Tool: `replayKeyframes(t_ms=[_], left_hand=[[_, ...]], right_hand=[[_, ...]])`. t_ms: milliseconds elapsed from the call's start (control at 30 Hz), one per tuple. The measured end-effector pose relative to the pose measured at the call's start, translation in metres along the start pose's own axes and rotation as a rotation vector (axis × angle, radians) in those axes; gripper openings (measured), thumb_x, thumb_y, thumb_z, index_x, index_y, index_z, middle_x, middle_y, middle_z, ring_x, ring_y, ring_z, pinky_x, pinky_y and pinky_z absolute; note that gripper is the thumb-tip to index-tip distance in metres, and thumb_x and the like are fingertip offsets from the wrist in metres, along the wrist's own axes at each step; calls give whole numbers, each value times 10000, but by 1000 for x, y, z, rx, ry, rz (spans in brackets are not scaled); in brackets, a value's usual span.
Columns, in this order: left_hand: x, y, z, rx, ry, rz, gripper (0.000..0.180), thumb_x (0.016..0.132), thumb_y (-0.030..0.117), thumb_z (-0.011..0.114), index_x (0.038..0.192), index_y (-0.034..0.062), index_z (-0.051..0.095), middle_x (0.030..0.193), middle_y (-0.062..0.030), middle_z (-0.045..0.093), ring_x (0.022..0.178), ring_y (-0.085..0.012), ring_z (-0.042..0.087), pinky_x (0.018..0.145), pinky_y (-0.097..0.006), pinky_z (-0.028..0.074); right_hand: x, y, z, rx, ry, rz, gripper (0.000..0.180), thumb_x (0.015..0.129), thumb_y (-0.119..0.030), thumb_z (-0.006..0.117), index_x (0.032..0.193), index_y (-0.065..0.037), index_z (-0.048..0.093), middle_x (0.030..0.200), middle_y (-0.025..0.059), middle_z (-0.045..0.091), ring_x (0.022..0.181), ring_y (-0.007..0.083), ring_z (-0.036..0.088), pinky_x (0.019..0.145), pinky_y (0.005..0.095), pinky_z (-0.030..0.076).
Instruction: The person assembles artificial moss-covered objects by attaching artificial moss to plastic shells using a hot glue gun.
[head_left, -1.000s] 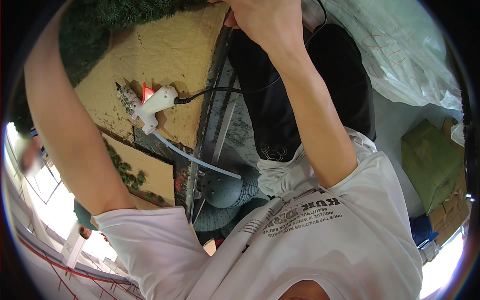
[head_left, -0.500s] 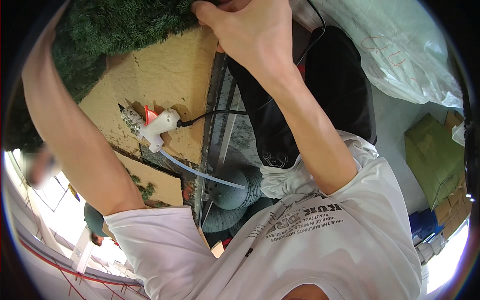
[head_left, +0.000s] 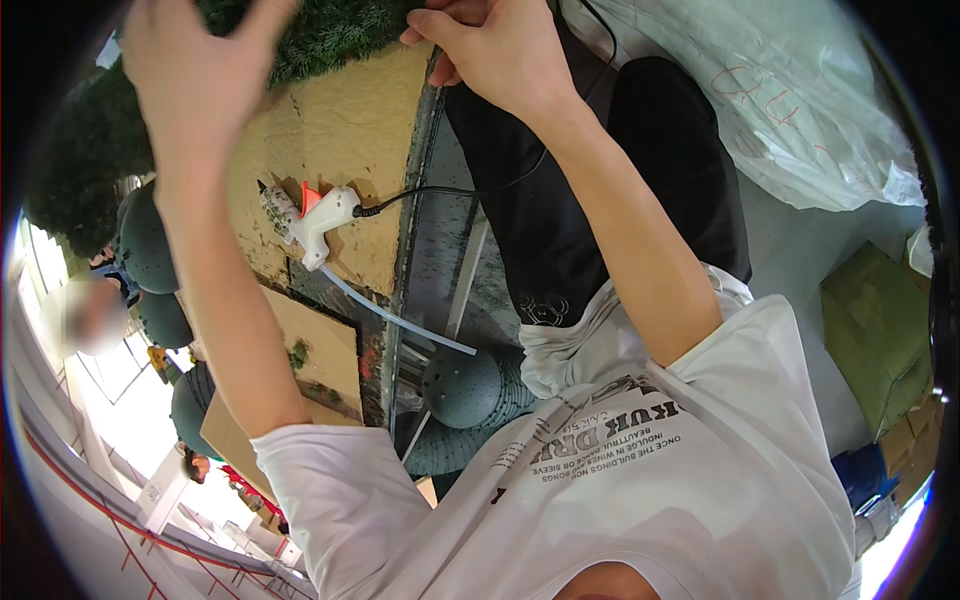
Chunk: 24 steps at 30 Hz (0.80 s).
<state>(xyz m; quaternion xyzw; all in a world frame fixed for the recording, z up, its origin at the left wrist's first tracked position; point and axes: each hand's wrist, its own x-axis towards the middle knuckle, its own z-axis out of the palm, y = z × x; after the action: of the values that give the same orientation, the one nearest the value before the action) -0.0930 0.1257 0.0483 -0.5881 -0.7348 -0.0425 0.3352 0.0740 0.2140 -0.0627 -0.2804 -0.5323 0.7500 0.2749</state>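
We see the left hand (head_left: 200, 70) spread loose over the green foliage ball (head_left: 320, 40); the right hand (head_left: 490, 50) pinches its edge (glue gun (head_left: 320, 220) lies below it, untouched).

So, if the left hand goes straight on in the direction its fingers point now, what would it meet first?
Probably the dark green fuzzy mass at the top of the view. The left hand is open, fingers spread toward it, with nothing visible between them, though depth is hard to judge.
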Motion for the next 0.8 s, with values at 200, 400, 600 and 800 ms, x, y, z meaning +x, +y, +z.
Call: replayKeyframes(t_ms=[200,400,600,800], left_hand=[[-35,43,25,-3,-88,44,982,695,285,939,1522,144,428,1660,-179,262,1552,-433,201,1257,-631,155],[-36,41,28,62,-118,42,969,703,265,935,1522,152,430,1652,-177,277,1544,-431,217,1253,-637,152],[-32,39,23,-75,-66,48,801,810,254,865,1501,151,472,1641,-169,322,1544,-410,244,1250,-606,195],[-10,19,14,-227,12,45,712,846,422,857,1434,139,571,1566,-208,412,1473,-404,333,1200,-534,279]], right_hand=[[3,2,-1,-141,54,-19,105,973,-18,651,977,84,629,773,187,717,603,223,692,574,371,529],[-2,-10,-9,-115,-35,28,106,983,-21,625,987,84,626,775,184,714,617,232,702,609,373,540],[6,8,-12,-133,-17,-46,182,911,-61,685,1012,58,590,793,195,690,677,304,710,632,422,549],[-41,6,30,-561,-196,-403,223,821,-132,712,1001,-3,685,1023,235,704,887,344,713,793,424,561]])
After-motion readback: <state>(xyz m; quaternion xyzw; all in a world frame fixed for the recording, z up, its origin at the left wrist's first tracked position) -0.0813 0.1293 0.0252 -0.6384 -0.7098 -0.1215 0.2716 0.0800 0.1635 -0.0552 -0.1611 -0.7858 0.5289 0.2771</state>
